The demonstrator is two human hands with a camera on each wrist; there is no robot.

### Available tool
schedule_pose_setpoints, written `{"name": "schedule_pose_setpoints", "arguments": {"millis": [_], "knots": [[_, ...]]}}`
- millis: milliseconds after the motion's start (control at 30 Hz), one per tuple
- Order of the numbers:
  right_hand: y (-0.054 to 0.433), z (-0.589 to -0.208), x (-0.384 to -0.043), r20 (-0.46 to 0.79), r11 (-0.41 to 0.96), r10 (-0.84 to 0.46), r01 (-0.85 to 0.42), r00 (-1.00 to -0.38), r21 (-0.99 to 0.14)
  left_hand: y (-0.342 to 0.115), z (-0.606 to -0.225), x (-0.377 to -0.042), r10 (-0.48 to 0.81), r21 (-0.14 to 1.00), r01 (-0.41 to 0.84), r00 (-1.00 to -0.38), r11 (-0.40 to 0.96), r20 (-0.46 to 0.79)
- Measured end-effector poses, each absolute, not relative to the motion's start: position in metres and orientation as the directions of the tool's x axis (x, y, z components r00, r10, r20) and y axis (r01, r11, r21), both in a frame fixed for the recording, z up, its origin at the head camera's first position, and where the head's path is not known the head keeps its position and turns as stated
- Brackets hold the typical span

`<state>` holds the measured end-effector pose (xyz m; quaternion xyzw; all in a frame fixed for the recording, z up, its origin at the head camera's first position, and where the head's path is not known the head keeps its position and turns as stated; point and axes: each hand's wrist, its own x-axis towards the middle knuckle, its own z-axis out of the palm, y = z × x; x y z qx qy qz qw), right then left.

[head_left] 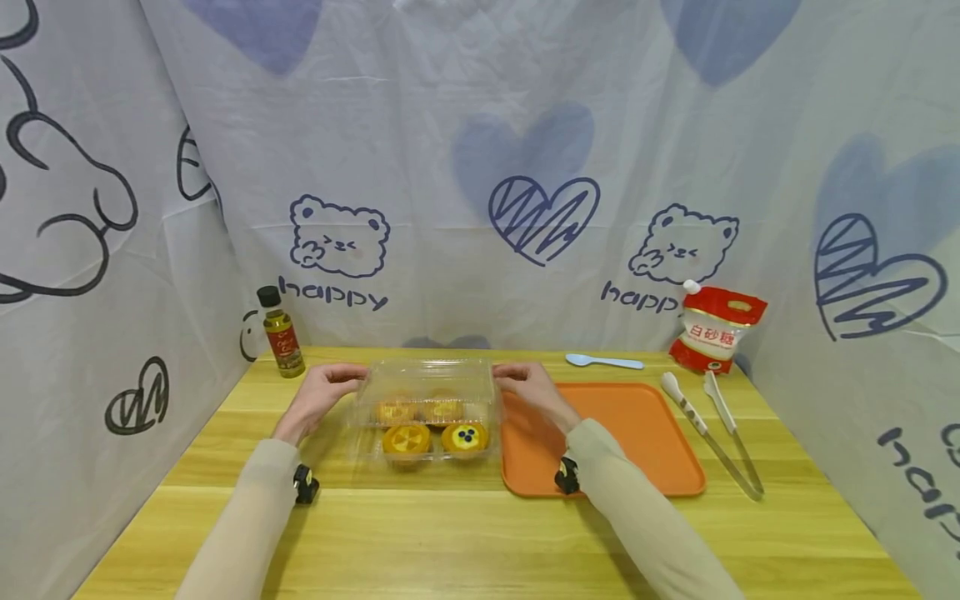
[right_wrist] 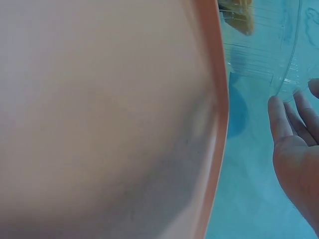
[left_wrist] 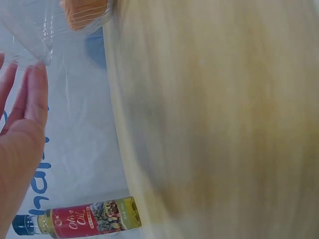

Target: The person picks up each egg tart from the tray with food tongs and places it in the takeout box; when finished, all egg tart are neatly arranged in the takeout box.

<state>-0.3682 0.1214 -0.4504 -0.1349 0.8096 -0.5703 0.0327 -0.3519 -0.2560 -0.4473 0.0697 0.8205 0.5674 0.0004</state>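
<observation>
A clear plastic clamshell box [head_left: 367, 446] sits on the wooden table, holding several egg tarts; one front tart [head_left: 407, 439] has yellow wedges on top, the other [head_left: 465, 437] dark berries. Its transparent lid [head_left: 427, 375] stands raised at the back. At the lid's left edge, my left hand [head_left: 324, 392] pinches it between thumb and fingertips. My right hand [head_left: 536, 392] does likewise at the right edge. Both wrist views show the fingers of the left hand [left_wrist: 25, 114] and right hand [right_wrist: 296, 137] fairly straight, their tips at the lid's corners.
Beneath my right forearm lies an orange tray [head_left: 615, 442], close to the box. Metal tongs [head_left: 720, 433] rest right of it, with a sugar bag [head_left: 708, 332] behind. A pale blue spoon [head_left: 603, 362] lies at the back. An olive oil bottle [head_left: 283, 337] stands back left.
</observation>
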Motion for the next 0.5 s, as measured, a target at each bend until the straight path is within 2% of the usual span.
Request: {"name": "schedule_pose_setpoints", "arguments": {"millis": [500], "knots": [[0.1243,-0.4541,-0.3584,0.090,0.347,-0.325,-0.208,-0.941,-0.914,-0.2534,-0.4505,-0.3457,0.155,0.848,0.179,-0.981,0.498,0.115]]}}
